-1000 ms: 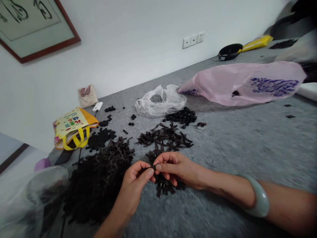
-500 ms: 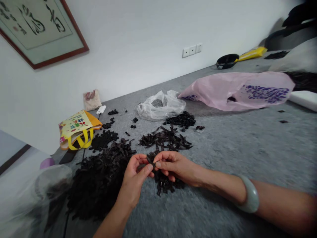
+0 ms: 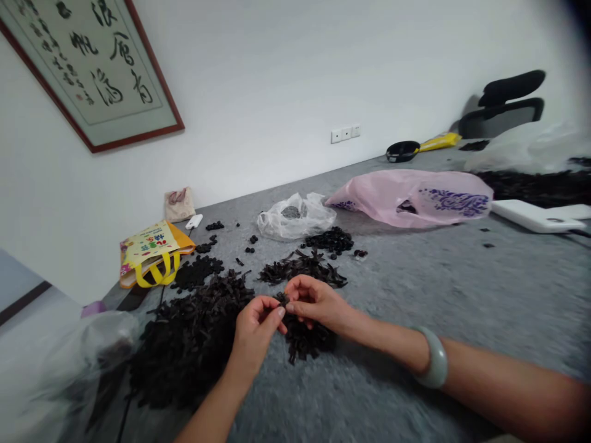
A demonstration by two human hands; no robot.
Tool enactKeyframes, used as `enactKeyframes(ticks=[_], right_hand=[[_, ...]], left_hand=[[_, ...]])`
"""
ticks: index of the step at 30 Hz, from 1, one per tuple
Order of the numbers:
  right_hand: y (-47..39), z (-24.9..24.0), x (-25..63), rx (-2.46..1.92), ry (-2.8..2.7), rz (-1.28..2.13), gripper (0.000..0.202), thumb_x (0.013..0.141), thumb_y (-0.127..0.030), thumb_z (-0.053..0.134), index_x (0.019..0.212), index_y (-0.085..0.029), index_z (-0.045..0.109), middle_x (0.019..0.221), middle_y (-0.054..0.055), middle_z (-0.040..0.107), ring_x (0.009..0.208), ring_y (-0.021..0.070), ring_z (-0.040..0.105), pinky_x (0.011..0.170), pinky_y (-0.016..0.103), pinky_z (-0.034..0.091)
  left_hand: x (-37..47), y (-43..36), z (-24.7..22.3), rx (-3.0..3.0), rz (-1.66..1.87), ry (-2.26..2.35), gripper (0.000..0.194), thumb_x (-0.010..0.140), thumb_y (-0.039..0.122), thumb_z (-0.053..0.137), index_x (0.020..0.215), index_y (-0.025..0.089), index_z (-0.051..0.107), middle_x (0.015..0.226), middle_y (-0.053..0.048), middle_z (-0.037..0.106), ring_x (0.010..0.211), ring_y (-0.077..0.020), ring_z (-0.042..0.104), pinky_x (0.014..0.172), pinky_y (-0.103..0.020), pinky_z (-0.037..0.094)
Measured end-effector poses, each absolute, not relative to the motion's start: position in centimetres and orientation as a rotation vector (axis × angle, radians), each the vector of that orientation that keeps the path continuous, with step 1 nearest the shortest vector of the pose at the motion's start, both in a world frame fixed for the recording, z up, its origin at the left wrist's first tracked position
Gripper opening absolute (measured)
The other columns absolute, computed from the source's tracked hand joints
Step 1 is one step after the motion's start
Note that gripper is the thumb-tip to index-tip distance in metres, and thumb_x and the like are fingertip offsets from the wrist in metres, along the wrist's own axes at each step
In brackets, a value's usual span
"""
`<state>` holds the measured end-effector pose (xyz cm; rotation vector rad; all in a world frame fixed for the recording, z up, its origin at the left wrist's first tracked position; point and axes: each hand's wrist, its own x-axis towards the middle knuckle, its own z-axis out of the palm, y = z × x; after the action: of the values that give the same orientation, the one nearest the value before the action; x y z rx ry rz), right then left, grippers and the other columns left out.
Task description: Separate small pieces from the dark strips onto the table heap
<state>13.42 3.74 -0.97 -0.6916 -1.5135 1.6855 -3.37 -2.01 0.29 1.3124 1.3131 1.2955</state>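
My left hand [image 3: 257,326] and my right hand [image 3: 318,301] meet over the grey table, thumbs and fingers pinched. Between their fingertips is a small dark strip [image 3: 282,299], partly covered by the fingers; its exact kind is too small to make out. Below my right hand lies a small heap of black strips [image 3: 307,342]. Another pile of dark strips [image 3: 302,269] lies just beyond the hands. To the left of my left hand spreads a large black heap of strips [image 3: 189,338]. Small round black pieces [image 3: 333,240] are gathered behind the middle pile.
Behind the piles lie a clear plastic bag [image 3: 295,216] and a pink bag [image 3: 410,198]. A yellow-handled paper bag [image 3: 152,252] stands at the left. A white device [image 3: 535,215] and a black bowl [image 3: 402,151] are toward the right and back, along the wall.
The view has shifted, showing more of the wall frame and the chair. Both hands remain pinched together on the dark strip; my right hand and wrist appear slightly further left.
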Motion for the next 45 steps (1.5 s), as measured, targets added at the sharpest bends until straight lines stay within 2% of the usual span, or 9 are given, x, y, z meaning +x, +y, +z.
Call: enactKeyframes(ticks=[4, 11, 19, 25, 32, 35, 40, 42, 45], right_hand=[[3.7, -0.7, 13.7, -0.744, -1.520, 1.705, 0.051, 0.069, -0.042, 0.084, 0.105, -0.017, 0.058, 0.075, -0.005, 0.059, 0.055, 0.0065, 0.054, 0.042, 0.015, 0.044], [3.2, -0.4, 14.1, -0.840, -1.582, 1.679, 0.041, 0.071, -0.050, 0.079, 0.087, -0.016, 0.063, 0.062, -0.005, 0.057, 0.050, 0.0068, 0.050, 0.043, 0.017, 0.042], [3.5, -0.4, 14.4, -0.853, -1.638, 1.634, 0.029, 0.076, -0.044, 0.073, 0.082, -0.017, 0.064, 0.058, -0.005, 0.055, 0.047, 0.0071, 0.047, 0.042, 0.019, 0.037], [3.5, -0.3, 14.5, -0.867, -1.604, 1.623, 0.023, 0.074, -0.038, 0.069, 0.079, -0.016, 0.064, 0.058, -0.005, 0.055, 0.045, 0.0061, 0.041, 0.040, 0.019, 0.030], [3.7, 0.2, 14.6, -0.790, -1.573, 1.703, 0.019, 0.075, -0.033, 0.069, 0.071, -0.017, 0.060, 0.055, -0.006, 0.050, 0.046, 0.0054, 0.039, 0.040, 0.018, 0.027], [5.2, 0.1, 15.6, -0.746, -1.739, 1.690, 0.023, 0.080, -0.038, 0.069, 0.079, -0.016, 0.064, 0.064, -0.003, 0.058, 0.048, 0.0059, 0.044, 0.042, 0.018, 0.031], [10.0, -0.1, 19.4, -0.923, -1.721, 1.259, 0.026, 0.083, -0.042, 0.063, 0.087, -0.016, 0.064, 0.075, 0.001, 0.062, 0.049, 0.0068, 0.046, 0.042, 0.020, 0.032], [11.8, -0.1, 21.1, -1.016, -1.781, 1.048, 0.026, 0.086, -0.042, 0.057, 0.087, -0.016, 0.062, 0.075, 0.002, 0.062, 0.050, 0.0079, 0.047, 0.043, 0.021, 0.035], [13.3, -0.3, 22.8, -1.075, -1.913, 0.848, 0.024, 0.088, -0.037, 0.054, 0.088, -0.015, 0.064, 0.075, 0.003, 0.063, 0.055, 0.0105, 0.052, 0.050, 0.023, 0.041]], left_hand=[[-3.4, -2.3, 0.5, 1.296, 1.330, 1.245, 0.019, 0.076, 0.034, 0.070, 0.077, 0.017, 0.061, 0.059, 0.003, 0.062, 0.055, -0.0132, 0.059, 0.061, -0.025, 0.045], [-3.3, -2.1, 0.4, 1.303, 1.296, 1.263, 0.021, 0.074, 0.036, 0.069, 0.076, 0.017, 0.061, 0.057, 0.002, 0.061, 0.054, -0.0136, 0.058, 0.059, -0.024, 0.043], [-3.0, -1.3, -0.2, 1.357, 1.251, 1.313, 0.019, 0.075, 0.034, 0.067, 0.073, 0.017, 0.060, 0.053, 0.002, 0.060, 0.051, -0.0129, 0.057, 0.056, -0.024, 0.043], [-2.5, -1.8, -0.1, 1.411, 1.286, 1.278, 0.026, 0.075, 0.031, 0.070, 0.097, 0.016, 0.067, 0.084, -0.003, 0.072, 0.057, -0.0139, 0.066, 0.060, -0.027, 0.052], [-2.2, -2.1, 0.8, 1.435, 1.295, 1.381, 0.015, 0.076, 0.031, 0.071, 0.083, 0.018, 0.069, 0.065, 0.001, 0.070, 0.059, -0.0140, 0.067, 0.062, -0.024, 0.051], [-3.1, -1.8, 0.9, 1.484, 1.264, 1.446, 0.018, 0.075, 0.034, 0.070, 0.083, 0.018, 0.068, 0.066, 0.001, 0.069, 0.059, -0.0149, 0.067, 0.060, -0.025, 0.051], [-8.3, -0.5, 1.4, 1.566, 1.446, 1.856, 0.036, 0.074, 0.043, 0.068, 0.098, 0.016, 0.070, 0.075, -0.002, 0.069, 0.064, -0.0178, 0.066, 0.066, -0.030, 0.053], [-11.1, 0.0, 1.8, 1.649, 1.485, 2.090, 0.037, 0.077, 0.046, 0.064, 0.098, 0.016, 0.071, 0.072, -0.002, 0.067, 0.066, -0.0197, 0.064, 0.070, -0.033, 0.052], [-14.6, 0.5, 2.2, 1.772, 1.521, 2.401, 0.037, 0.079, 0.047, 0.059, 0.095, 0.016, 0.073, 0.083, -0.006, 0.068, 0.073, -0.0220, 0.061, 0.077, -0.037, 0.050]])
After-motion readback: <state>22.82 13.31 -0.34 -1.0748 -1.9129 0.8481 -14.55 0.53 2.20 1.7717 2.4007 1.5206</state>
